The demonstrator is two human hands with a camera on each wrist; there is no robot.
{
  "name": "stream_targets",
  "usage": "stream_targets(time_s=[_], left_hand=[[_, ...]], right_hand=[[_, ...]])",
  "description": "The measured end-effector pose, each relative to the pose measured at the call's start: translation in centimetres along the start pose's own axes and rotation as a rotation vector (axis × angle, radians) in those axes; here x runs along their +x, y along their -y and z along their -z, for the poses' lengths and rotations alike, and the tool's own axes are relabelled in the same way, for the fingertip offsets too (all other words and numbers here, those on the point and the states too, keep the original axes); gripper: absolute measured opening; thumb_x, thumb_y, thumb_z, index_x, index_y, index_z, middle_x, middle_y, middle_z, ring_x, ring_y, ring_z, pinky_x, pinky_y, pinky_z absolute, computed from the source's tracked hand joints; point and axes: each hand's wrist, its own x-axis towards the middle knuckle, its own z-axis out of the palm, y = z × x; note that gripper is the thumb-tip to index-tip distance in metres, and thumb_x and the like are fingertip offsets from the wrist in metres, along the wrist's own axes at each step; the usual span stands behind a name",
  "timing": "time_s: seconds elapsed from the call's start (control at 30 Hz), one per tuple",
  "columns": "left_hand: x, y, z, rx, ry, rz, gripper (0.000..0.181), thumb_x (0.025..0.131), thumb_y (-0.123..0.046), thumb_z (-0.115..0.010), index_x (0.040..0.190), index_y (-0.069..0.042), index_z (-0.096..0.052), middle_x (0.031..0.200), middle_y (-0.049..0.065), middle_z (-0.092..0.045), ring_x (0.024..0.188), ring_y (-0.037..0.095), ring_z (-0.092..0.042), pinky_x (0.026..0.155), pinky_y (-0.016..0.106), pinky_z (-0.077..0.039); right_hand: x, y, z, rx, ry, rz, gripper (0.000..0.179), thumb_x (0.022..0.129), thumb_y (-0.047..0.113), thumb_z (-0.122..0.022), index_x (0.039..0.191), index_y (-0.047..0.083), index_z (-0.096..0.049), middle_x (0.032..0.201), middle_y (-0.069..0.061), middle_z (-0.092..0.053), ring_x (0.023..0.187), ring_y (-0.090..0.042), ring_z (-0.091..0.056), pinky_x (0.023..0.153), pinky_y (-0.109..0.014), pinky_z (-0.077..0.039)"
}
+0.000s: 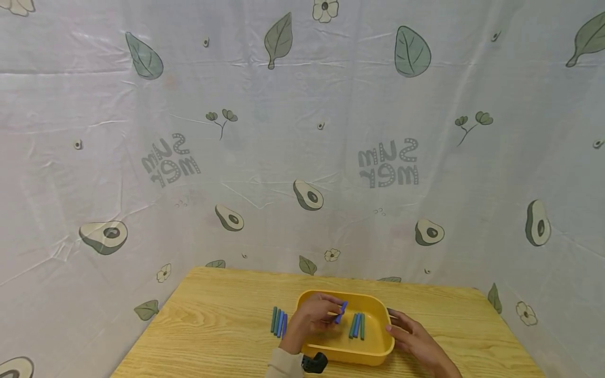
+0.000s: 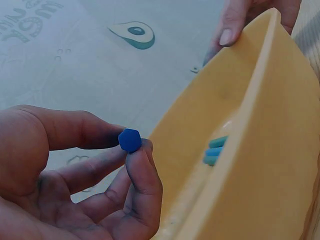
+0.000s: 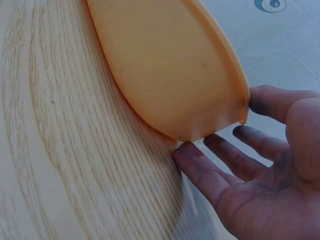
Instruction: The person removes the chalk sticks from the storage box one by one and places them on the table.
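Note:
My left hand [image 1: 315, 312] is over the left part of a yellow plastic tray [image 1: 352, 357]. Between thumb and fingers it pinches a blue crayon-like stick [image 2: 130, 140], whose six-sided end faces the left wrist camera. Dark smudges mark the fingers. My right hand [image 1: 418, 341] holds the tray's right end, thumb on the rim and fingers against the outer wall [image 3: 200, 131]. Inside the tray, right of the left hand, three green and blue sticks [image 1: 356, 326] lie side by side.
Left of the tray, several green, blue and purple sticks [image 1: 279, 321] lie in a row on the wooden table [image 1: 212, 315], partly beside the left forearm. A pale printed curtain [image 1: 264, 157] hangs behind the table and along its sides.

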Motion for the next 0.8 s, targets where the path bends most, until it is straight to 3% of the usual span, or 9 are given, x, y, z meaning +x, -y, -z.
stream_targets(time_s=[0.33, 0.8], left_hand=[[-1.5, -0.9, 2.1, 0.012, 0.017, -0.087, 0.029, 0.098, -0.01, -0.074, 0.127, -0.006, -0.079, 0.105, 0.016, -0.079, 0.067, 0.011, -0.067, 0.061, 0.021, -0.056], [-2.5, -0.4, 4.4, -0.019, 0.0, -0.142, 0.034, 0.098, -0.008, -0.073, 0.132, -0.001, -0.075, 0.098, 0.012, -0.078, 0.07, 0.01, -0.071, 0.066, 0.025, -0.062]], right_hand=[[-0.1, 0.0, 0.0, -0.001, -0.004, -0.007, 0.077, 0.116, 0.031, -0.049, 0.166, -0.013, -0.011, 0.164, -0.046, -0.026, 0.14, -0.045, -0.059, 0.107, -0.049, -0.059], [-0.1, 0.2, 0.0, -0.006, -0.001, -0.017, 0.079, 0.116, 0.034, -0.05, 0.166, -0.013, -0.012, 0.163, -0.045, -0.027, 0.137, -0.041, -0.062, 0.105, -0.047, -0.06]])
